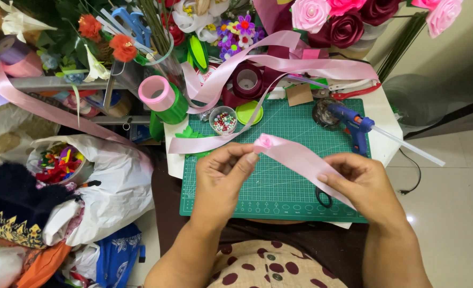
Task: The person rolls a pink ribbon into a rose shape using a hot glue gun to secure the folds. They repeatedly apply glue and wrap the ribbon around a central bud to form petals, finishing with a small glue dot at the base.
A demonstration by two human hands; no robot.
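**Both hands on pink ribbon, rolled bud at left fingertips**

My left hand (223,173) is pinched closed, thumb and fingers gripping a small rolled bud (264,141) at the end of a pink ribbon (300,159). Bud sits just above my fingertips, over the green cutting mat (279,197). My right hand (362,181) is partly curled, thumb and fingers clamping the same ribbon further down its length; the strip runs diagonally from the bud down into that hand, pulled flat between the two.

Black scissors (323,197) lie on the mat under the ribbon, mostly hidden by my right hand. Blue glue gun (354,125) sits at the mat's upper right, its clear glue stick poking out past the table edge. A small bowl of coloured beads (223,120) stands at the mat's top left, with a lime-green lid (249,112) just beside it. More loose pink ribbon loops across the back of the table. A pink ribbon spool (156,92) sits on a green spool left of the mat. Dark maroon spool (247,81) behind the beads. Fabric roses (330,18) at top right. White bag (113,176) of craft bits on the floor to my left.
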